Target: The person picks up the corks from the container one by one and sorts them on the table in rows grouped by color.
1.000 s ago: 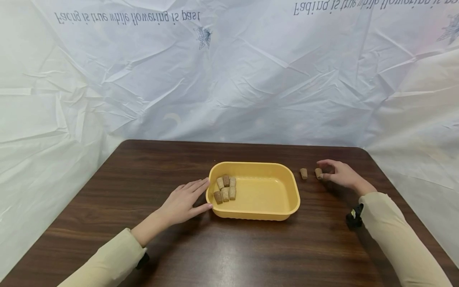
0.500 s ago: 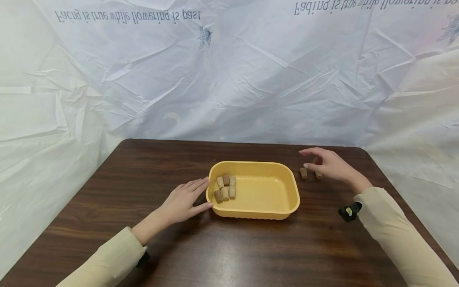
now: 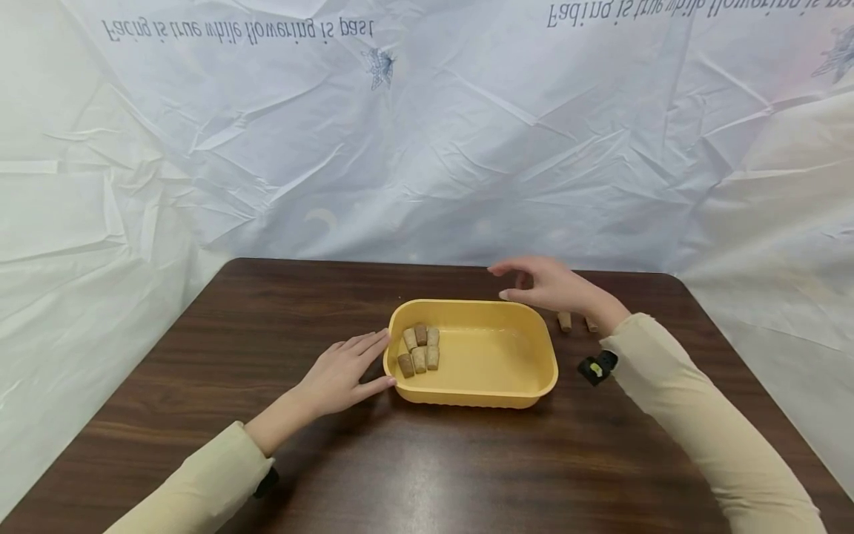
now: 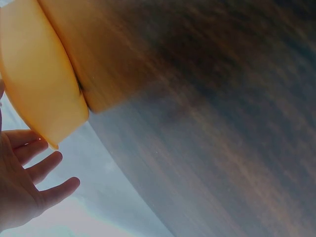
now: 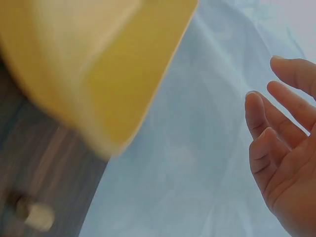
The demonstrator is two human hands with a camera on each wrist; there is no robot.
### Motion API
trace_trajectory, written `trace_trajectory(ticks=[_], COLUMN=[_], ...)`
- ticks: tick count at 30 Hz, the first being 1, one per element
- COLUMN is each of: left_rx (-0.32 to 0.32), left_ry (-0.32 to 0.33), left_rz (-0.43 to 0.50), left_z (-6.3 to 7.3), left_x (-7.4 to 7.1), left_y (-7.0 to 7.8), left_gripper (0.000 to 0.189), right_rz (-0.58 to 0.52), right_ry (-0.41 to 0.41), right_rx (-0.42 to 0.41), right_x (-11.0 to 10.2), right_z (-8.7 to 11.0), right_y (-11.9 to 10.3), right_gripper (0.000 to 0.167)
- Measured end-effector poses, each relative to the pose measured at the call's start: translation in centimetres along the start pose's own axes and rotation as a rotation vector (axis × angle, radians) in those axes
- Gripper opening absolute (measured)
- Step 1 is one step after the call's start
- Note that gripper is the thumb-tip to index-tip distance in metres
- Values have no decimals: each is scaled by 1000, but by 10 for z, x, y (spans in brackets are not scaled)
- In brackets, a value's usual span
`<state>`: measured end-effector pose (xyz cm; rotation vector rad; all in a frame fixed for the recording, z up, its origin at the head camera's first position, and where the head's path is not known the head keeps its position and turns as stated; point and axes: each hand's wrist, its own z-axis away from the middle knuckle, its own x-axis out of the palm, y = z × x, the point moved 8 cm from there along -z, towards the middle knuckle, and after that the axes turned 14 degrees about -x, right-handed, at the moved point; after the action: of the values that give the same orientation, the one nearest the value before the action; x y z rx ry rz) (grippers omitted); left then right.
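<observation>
In the head view, the wrist of the right hand (image 3: pixel 550 285) partly hides the cork (image 3: pixel 591 325) just beside it, and behind each hand a sleeve (image 3: pixel 700 423) runs off the bottom edge. In the right wrist view, the frame crops that hand; the tray (image 5: pixel 126 84) across from its fingers is cropped and blurred, and a small shape (image 5: pixel 38 216) well apart from it is too blurred to tell. In the left wrist view, the left hand (image 4: pixel 17 180) is cropped, and the tray beyond its fingers runs out of frame.

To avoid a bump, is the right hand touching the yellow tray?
Apart: the right wrist view shows backdrop between the right hand and the yellow tray.
</observation>
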<state>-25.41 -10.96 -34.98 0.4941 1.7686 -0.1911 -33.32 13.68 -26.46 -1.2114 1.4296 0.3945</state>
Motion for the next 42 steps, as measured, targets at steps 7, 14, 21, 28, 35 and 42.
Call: trace_trajectory(ticks=[7,14,21,28,35,42], left_rx=[6,0,-15,-14,-17,-24], left_ry=[2,-5,-21,-25,-26,-38], left_rz=[2,8,6,-3,1,5], left_z=[0,0,0,0,1,1], left_x=[-1,-1,0,-1,-1,0], left_y=[1,0,0,1,0,0], left_gripper=[71,71,72,72,72,73], right_rz=[-25,-93,-122,-162,-149,-95], right_ry=[-38,-116,-151,-170,-187,-199], right_rx=[-73,-108,-66,13,37,56], right_x=[22,56,82,102,118,133], right_z=[-38,-61,-73,-77,-79,-80], right_y=[-16,-19,-11,-2,2,10], right_gripper=[41,40,42,43,42,43])
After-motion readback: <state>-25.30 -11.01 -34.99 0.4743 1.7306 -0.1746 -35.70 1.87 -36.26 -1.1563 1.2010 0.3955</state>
